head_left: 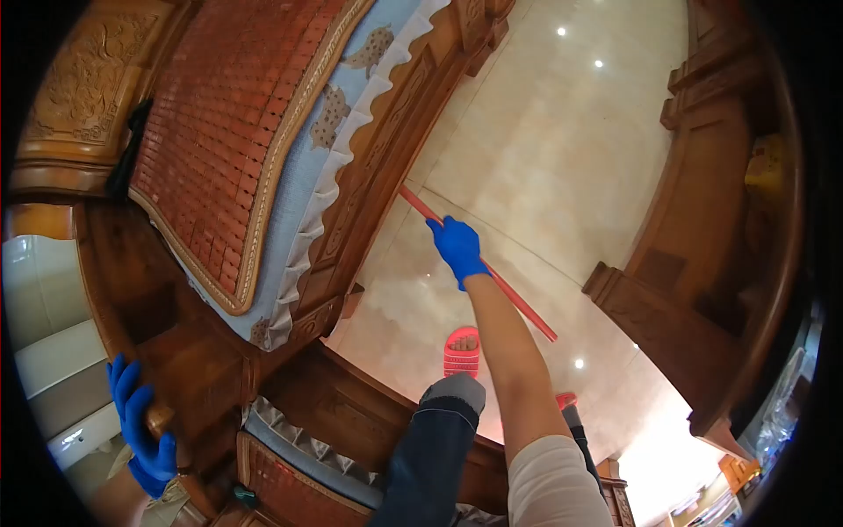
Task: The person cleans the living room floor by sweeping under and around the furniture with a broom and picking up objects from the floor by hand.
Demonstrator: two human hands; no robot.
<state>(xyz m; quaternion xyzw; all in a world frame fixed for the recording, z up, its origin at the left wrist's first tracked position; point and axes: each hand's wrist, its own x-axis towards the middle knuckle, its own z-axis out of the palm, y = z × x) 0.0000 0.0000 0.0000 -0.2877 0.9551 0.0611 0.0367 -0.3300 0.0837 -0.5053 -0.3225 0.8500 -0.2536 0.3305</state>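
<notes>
Two blue-gloved hands show from where I stand. The right hand (pixel 457 250) closes around a long, straight red pole (pixel 521 303), slanted above pale, glossy floor tiles (pixel 544 167); its far end meets the lower edge of a carved brown wooden sofa (pixel 386 145). The left hand (pixel 143 430) lies against a rounded, polished wooden knob (pixel 161 420) — how firmly it grips, I can't tell. The pole's near end has open floor around it, well short of the brown wooden furniture (pixel 707 184) opposite. One pinkish-red slide sandal (pixel 461 347) stands near the pole — beside it, not touching.
</notes>
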